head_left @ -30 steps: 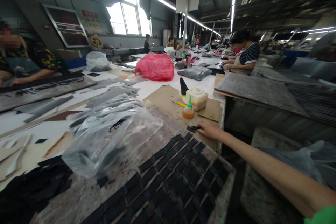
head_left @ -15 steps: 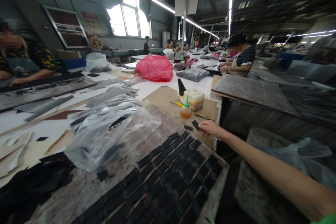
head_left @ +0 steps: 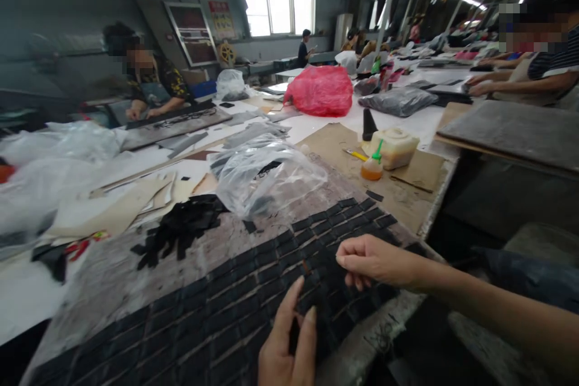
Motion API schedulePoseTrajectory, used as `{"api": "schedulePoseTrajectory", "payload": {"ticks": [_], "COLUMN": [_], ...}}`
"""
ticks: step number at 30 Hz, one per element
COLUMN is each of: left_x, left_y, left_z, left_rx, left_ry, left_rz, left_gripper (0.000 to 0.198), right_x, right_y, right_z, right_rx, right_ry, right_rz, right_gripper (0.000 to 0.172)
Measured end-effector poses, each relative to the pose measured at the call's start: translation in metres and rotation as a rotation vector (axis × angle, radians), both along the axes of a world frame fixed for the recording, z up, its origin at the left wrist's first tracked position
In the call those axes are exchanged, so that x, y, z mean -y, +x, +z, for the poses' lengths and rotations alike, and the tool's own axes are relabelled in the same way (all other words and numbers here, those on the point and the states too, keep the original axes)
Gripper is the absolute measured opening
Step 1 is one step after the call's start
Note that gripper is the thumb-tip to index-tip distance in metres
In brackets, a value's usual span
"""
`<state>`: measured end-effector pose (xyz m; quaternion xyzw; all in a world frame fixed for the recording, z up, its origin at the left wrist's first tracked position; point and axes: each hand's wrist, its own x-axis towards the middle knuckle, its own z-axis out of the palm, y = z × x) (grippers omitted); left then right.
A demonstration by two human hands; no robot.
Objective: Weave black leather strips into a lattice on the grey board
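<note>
Rows of small black rectangular pieces (head_left: 235,289) lie close together on a stained grey board (head_left: 108,289). Over their right part, my right hand (head_left: 368,259) is pinched, its fingertips on a small black piece (head_left: 326,258) whose edges blend into the dark rows beneath. My left hand (head_left: 289,344) comes in from the bottom edge, thumb and forefinger apart, holding nothing, just above the rows. Beyond the far end of the rows, one loose black piece (head_left: 374,195) lies alone near the cardboard.
A clear plastic bag (head_left: 271,178) and a heap of black scraps (head_left: 185,226) sit left of the rows. On cardboard (head_left: 328,139) stand a green-tipped glue bottle (head_left: 372,166), a whitish tub (head_left: 393,148) and a yellow cutter (head_left: 356,154). Other people work at the tables.
My right hand has come back from the cardboard to above the rows with the black piece. My left hand has entered from below. The view has turned left.
</note>
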<state>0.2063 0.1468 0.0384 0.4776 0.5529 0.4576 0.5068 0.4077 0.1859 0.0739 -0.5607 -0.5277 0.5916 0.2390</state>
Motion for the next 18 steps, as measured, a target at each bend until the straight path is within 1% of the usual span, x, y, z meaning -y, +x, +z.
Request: {"api": "schedulePoseTrajectory", "payload": {"ticks": [2,5,8,10,12,13,15,17,18], "left_x": [0.002,0.008,0.016,0.020,0.024,0.026,0.029,0.033,0.035], "left_y": [0.001,-0.004,-0.013,-0.019,-0.024,-0.027,-0.032,-0.035,-0.036], "left_z": [0.003,0.006,0.005,0.003,-0.001,-0.003,-0.007,-0.009,-0.009], "left_rx": [-0.029,-0.034,-0.074,-0.101,-0.112,-0.123,-0.173,-0.242,-0.267], "left_ry": [0.108,0.153,0.176,0.220,0.284,0.323,0.441,0.532,0.541], "left_rz": [0.024,0.075,0.119,0.144,0.196,0.219,0.207,0.180,0.180], "left_gripper": [0.034,0.028,0.025,0.025,0.024,0.023,0.023,0.025,0.026], "right_x": [0.005,0.011,0.015,0.018,0.021,0.023,0.027,0.031,0.034], "right_y": [-0.019,-0.040,-0.054,-0.061,-0.068,-0.072,-0.077,-0.082,-0.084], "right_z": [0.001,0.002,0.004,0.006,0.009,0.010,0.012,0.013,0.014], "right_rx": [-0.062,-0.130,-0.157,-0.177,-0.204,-0.219,-0.238,-0.228,-0.204], "right_ry": [-0.037,-0.089,-0.115,-0.112,-0.104,-0.097,-0.065,0.016,0.079], "right_rz": [0.079,0.170,0.201,0.207,0.209,0.208,0.212,0.231,0.244], "right_gripper": [0.025,0.025,0.027,0.029,0.030,0.030,0.030,0.029,0.027]}}
